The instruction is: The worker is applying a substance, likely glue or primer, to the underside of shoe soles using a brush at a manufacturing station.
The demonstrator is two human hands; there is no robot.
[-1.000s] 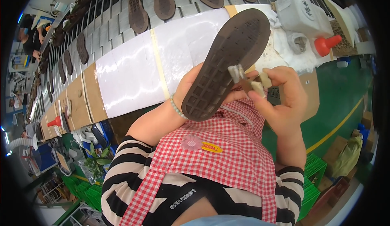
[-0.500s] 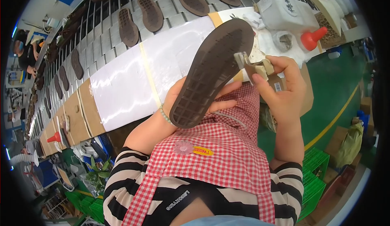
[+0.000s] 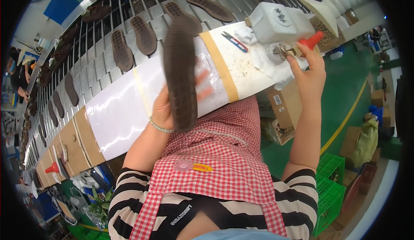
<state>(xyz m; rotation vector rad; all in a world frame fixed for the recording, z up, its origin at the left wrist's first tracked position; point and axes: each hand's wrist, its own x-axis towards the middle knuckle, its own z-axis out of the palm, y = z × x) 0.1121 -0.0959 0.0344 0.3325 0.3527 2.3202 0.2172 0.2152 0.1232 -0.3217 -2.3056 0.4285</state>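
My left hand (image 3: 162, 108), closed round its edge, holds up a dark brown shoe sole (image 3: 180, 80), smeared by motion, above the white sheet on the bench. Part of that hand lies behind the sole, and its fingers show blurred on the right side. In my right hand (image 3: 313, 67), thumb and fingers pinch a short brush (image 3: 289, 51) with a pale handle. Its head is at the small plastic-lined cup (image 3: 274, 52), so the tip is hard to see. Just beyond my right fingers is a red nozzle (image 3: 311, 40).
A white jug (image 3: 276, 22) stands behind the cup, below a pale extraction hood (image 3: 319, 14). Thread snips (image 3: 235, 42) lie on the white board. Several brown soles (image 3: 143, 35) rest on the slatted metal conveyor (image 3: 97, 54). Green crates (image 3: 330, 188) stand on the floor at right.
My right hand has taken the brush from beside the sole over to the cup. The sole has swung left and turned more upright in my left hand. The view has shifted too.
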